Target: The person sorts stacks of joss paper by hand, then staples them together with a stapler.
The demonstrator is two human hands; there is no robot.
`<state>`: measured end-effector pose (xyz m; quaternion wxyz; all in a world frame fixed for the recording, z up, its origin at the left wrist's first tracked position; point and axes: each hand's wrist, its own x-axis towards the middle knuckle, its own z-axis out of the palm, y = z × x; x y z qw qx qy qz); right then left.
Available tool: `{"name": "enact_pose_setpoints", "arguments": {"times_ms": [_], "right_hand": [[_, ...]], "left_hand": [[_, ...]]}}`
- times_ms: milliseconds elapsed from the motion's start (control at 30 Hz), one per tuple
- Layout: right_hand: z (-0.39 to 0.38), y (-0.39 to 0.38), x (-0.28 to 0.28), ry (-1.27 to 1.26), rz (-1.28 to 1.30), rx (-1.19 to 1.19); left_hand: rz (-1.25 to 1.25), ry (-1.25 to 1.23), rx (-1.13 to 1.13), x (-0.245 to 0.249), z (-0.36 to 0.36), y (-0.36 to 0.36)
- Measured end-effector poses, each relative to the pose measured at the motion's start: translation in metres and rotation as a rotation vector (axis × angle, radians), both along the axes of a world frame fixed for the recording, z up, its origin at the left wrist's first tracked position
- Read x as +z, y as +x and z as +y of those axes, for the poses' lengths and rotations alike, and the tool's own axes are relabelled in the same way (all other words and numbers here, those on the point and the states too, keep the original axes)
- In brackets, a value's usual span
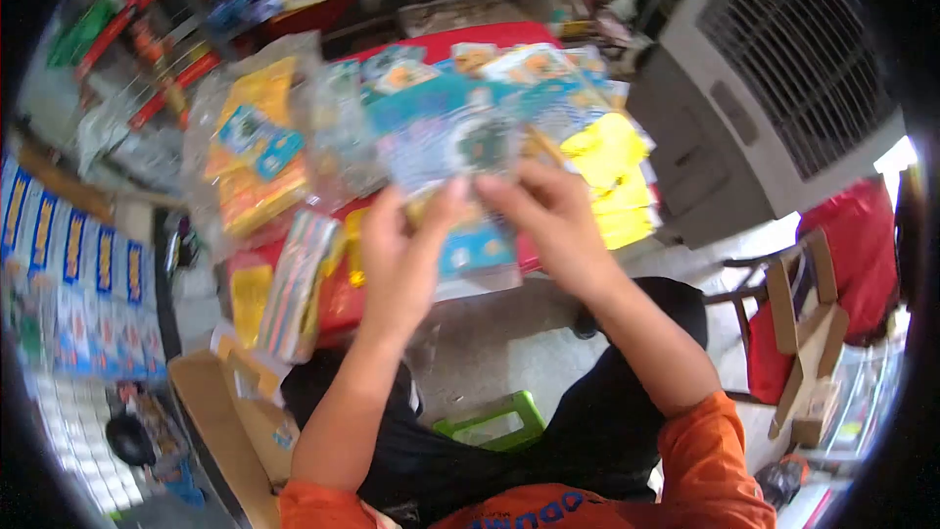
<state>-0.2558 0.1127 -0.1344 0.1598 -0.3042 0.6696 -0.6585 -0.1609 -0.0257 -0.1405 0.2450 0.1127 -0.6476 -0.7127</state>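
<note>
Both my hands hold a flat printed packet (431,142) above the table. It is teal at the top, pale below, with a round dark-green picture at its right; motion blurs its print. My left hand (401,250) pinches the lower left part, thumb on top. My right hand (548,225) grips the lower right part, its thumb close to the left one. Under the hands lies a blue and white printed sheet or packet (478,253). Beside my right hand is a pile of bright yellow pieces (615,186). A striped bundle (297,284) rests left of my left hand.
The red table (343,306) bears several printed packets (529,64) at the back. A clear bag with yellow-orange packs (257,196) lies at left, a blue packet (259,142) on it. A grey air cooler (705,108) stands at right. A green stool (524,411) is below.
</note>
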Motion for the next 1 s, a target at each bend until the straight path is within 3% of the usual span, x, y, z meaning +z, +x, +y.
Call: {"name": "enact_pose_setpoints", "arguments": {"times_ms": [67,100,133,167,200,333,367,433,533,600,800,867,900,967,1000], "right_hand": [[0.006,-0.005,0.004,0.179,0.099,0.028],[0.011,-0.003,0.019,0.219,0.331,-0.033],[0.011,-0.005,0.009,0.043,0.49,-0.226],[0.016,-0.011,0.016,-0.01,0.601,-0.288],[0.025,-0.016,0.027,-0.059,0.714,-0.333],[0.055,0.0,0.049,0.19,1.383,-0.323],[0.058,0.007,0.044,0.217,1.393,-0.354],[0.062,0.022,0.034,0.294,1.551,-0.392],[0.062,0.026,0.028,0.51,1.427,-0.258],[0.066,0.023,0.027,0.463,1.405,-0.328],[0.072,0.011,0.024,0.557,1.344,-0.241],[0.078,0.0,0.028,0.507,1.198,-0.206],[0.08,-0.004,0.031,0.438,1.117,-0.2],[0.081,-0.014,0.025,0.135,0.832,-0.224],[0.084,-0.014,0.033,0.111,0.594,-0.141]], "left_hand": [[-0.097,-0.081,0.116,-0.008,-0.003,0.002],[-0.127,-0.186,0.142,0.0,-0.002,0.004],[-0.2,-0.325,0.191,-0.001,-0.005,0.005],[-0.111,-0.303,0.195,0.003,-0.001,0.001],[-0.093,-0.429,0.137,-0.006,-0.014,0.0],[-0.273,-0.996,0.183,0.003,0.003,0.009],[-0.242,-0.997,0.154,0.001,0.006,0.012],[-0.07,-1.362,0.026,-0.003,0.012,0.017],[-0.02,-1.37,-0.021,-0.006,0.016,0.013],[0.03,-1.358,-0.073,-0.006,0.02,0.01],[-0.012,-1.342,-0.052,-0.002,0.021,0.007],[0.178,-1.363,0.322,0.022,0.045,0.003],[0.153,-1.374,0.342,0.025,0.044,0.0],[0.271,-1.087,0.521,0.023,0.031,0.004],[0.315,-0.951,0.442,0.017,0.021,0.005]]}}
